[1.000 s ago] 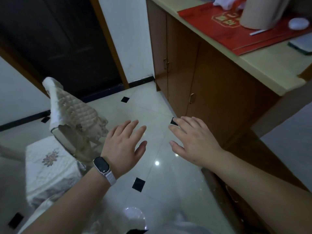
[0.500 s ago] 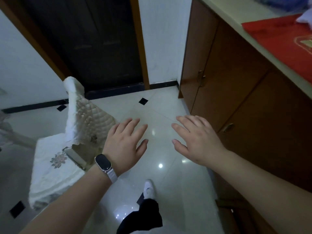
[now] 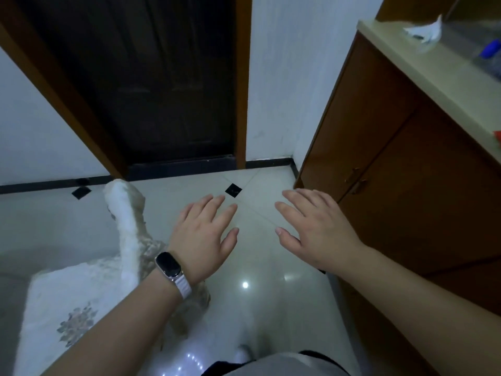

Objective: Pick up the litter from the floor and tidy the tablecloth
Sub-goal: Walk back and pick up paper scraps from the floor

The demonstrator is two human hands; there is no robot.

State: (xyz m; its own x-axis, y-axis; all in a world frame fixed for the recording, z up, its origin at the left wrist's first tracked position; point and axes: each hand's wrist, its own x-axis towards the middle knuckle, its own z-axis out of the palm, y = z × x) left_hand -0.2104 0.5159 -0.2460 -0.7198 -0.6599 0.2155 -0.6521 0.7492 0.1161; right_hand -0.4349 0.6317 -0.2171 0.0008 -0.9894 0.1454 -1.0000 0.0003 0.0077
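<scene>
My left hand (image 3: 204,237), with a dark watch on a white strap at the wrist, hovers palm down over the glossy floor, fingers spread and holding nothing. My right hand (image 3: 314,229) is held out the same way beside it, also bare. A white embroidered cloth (image 3: 62,302) covers a chair at the lower left, its quilted backrest cover (image 3: 126,221) rising just left of my left wrist. No litter shows on the pale floor tiles (image 3: 260,256). A crumpled white scrap (image 3: 423,32) lies on the counter at the top right.
A brown wooden cabinet (image 3: 401,169) with a beige top (image 3: 433,74) fills the right side, close to my right arm. A dark door (image 3: 151,85) in a brown frame stands straight ahead. A blue-capped item (image 3: 489,48) rests on the counter. My foot (image 3: 242,354) shows below.
The view has swung left and up toward the door. The red mat on the counter has almost left the frame. Both hands have stayed spread in front of me.
</scene>
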